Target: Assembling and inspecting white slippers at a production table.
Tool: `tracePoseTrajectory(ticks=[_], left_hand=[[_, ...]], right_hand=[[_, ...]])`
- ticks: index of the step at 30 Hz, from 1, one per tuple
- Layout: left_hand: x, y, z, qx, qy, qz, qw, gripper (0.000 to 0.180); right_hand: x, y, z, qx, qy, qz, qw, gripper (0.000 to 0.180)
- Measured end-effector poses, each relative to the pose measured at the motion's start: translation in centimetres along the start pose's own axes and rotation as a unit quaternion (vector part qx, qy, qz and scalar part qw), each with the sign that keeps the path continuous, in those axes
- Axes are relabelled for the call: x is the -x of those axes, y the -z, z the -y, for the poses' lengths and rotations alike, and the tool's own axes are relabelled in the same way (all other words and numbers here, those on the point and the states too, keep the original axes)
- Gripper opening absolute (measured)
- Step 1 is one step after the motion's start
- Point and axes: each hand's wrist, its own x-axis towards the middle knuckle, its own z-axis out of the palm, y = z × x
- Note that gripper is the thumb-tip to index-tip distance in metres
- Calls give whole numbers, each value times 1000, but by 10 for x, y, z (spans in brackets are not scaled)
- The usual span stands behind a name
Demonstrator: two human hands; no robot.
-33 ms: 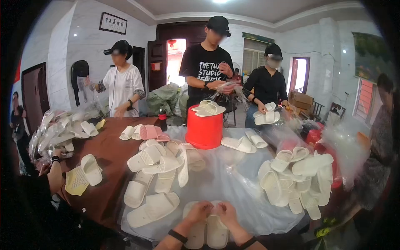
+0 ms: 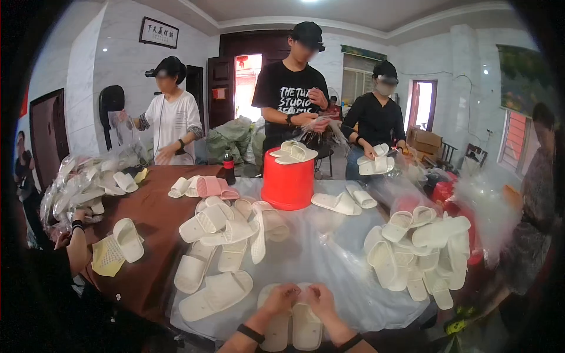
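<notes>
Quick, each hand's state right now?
Left hand: curled over white slippers; grip cannot be told.
Right hand: curled there too; grip cannot be told.

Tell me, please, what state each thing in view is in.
Left hand: fingers bent, grip unclear
Right hand: fingers bent, grip unclear
White slippers beneath the hands: side by side
Red tub: standing, slippers on top
Dark bottle: upright
Pink slippers: lying together
Yellow sheet: partly under a slipper
Slipper pile at right: jumbled
Plastic sheet: spread, wrinkled
Wooden door: open
</notes>
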Motion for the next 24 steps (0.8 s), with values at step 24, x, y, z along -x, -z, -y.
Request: tracePoseTrajectory(ticks=[24], left_hand=[[-3, 0, 5, -15, -13, -19, 1000, 14]], right_hand=[[0, -1, 6, -42, -8, -13, 999, 15]])
